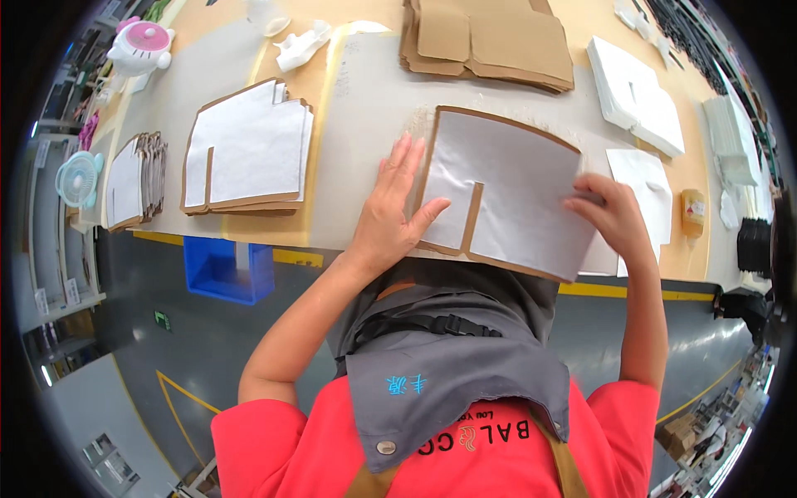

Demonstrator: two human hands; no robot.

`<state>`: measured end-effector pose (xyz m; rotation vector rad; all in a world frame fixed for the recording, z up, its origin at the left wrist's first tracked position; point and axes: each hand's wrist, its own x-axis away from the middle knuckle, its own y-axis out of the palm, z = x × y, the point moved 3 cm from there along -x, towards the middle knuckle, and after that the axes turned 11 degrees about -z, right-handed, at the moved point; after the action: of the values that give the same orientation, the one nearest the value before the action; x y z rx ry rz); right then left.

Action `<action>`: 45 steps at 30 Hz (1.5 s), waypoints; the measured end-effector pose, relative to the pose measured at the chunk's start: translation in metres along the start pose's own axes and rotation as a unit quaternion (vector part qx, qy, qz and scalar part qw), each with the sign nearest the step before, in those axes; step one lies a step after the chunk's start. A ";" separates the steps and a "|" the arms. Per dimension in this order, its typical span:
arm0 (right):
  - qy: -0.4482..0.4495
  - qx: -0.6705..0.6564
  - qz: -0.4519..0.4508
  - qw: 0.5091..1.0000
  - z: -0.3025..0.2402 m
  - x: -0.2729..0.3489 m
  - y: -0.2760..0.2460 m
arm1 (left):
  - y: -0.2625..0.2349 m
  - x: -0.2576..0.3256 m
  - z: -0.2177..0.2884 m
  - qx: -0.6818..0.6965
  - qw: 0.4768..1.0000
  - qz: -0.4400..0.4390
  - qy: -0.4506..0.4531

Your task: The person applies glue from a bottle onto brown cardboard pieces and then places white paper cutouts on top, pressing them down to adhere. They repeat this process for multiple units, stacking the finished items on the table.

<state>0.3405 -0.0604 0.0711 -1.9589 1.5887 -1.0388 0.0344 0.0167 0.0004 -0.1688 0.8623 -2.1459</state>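
In front of me lies a brown-edged piece [523,195] faced with a smooth white sheet, with a narrow brown slot running up from its near edge. Its right side is slightly raised and overhangs the table's near edge. My left hand [390,203] rests at its left edge, fingers stretched and thumb spread over the white face. My right hand [616,217] is at the right edge, fingers curled together; a small grey patch shows between them, too blurred to name. Right of it, loose white sheets [643,187] lie partly behind that hand.
Faced pieces [249,153] are stacked at left, beside another upright-looking pile [133,183]. Bare brown pieces [490,41] lie at the far side, white sheets [635,95] at far right. A yellow bottle [692,213] stands right; a blue bin [228,270] sits below the table edge.
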 end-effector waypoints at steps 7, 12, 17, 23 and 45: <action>0.010 -0.180 0.084 0.980 -0.018 0.018 -0.023 | 0.010 -0.013 0.000 0.519 0.849 -0.023 -0.099; -0.038 -0.111 -0.002 0.993 -0.081 -0.038 -0.024 | -0.084 0.022 0.007 0.487 0.863 0.080 -0.106; -0.207 -0.158 -0.068 0.963 -0.184 -0.145 0.046 | -0.218 0.063 -0.037 0.335 0.907 0.173 -0.185; -0.205 -0.227 -0.050 0.951 -0.232 -0.237 0.109 | -0.313 0.080 -0.131 0.252 0.917 0.155 -0.269; -0.164 0.056 0.398 0.901 -0.067 -0.202 0.012 | -0.160 -0.073 -0.037 0.215 0.969 0.014 -0.117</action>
<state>0.2675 0.1383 0.0463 -1.1189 1.8137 -0.4188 -0.0319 0.1607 0.0844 -0.1811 0.2518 -2.1769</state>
